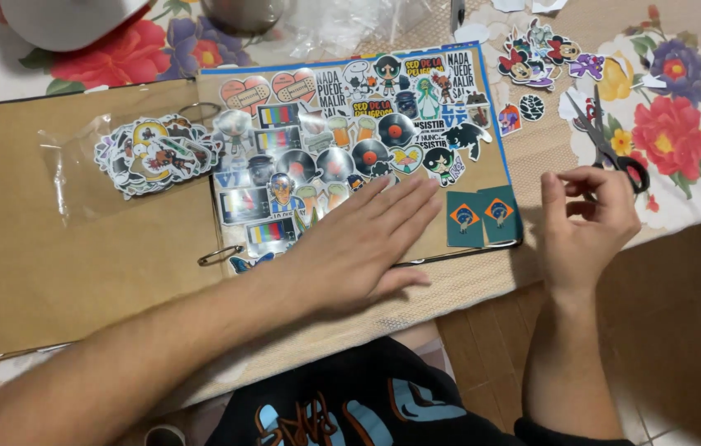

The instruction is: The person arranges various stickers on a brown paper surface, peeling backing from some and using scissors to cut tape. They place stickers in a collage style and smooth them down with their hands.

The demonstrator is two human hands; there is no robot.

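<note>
Stickers already crowd most of the ring-bound album page (482, 177) at frame centre, lower strip bare; left hand (358, 239) presses flat, fingers spread, right hand (586, 219) curls empty near scissors (610, 136).

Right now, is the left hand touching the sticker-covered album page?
Touching. The head view shows the left hand lying flat, palm down, on the sticker-covered album page, fingers spread over the stickers with no gap visible beneath.

black scissors (610, 136), bagged stickers (152, 154); floral tablecloth (681, 74)
</note>
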